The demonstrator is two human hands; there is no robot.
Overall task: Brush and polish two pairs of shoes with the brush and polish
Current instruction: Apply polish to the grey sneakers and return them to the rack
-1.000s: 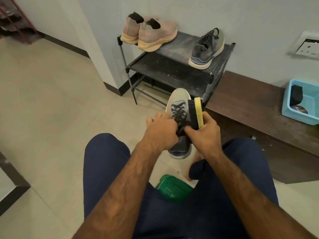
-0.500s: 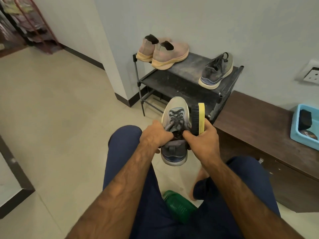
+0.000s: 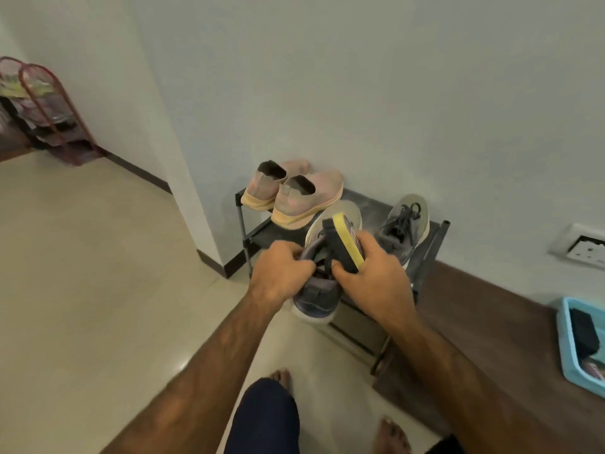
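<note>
The left grip is curled tight round the collar of the grey sneaker, which is held up, toe away, in front of the shoe rack. The right grip is wrapped round the yellow-backed brush, which lies against the sneaker's side. The second grey sneaker sits on the rack's top shelf, near the pink pair.

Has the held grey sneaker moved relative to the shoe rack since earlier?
Yes: the grey sneaker has moved up toward the shoe rack; its toe now overlaps the top shelf.
</note>
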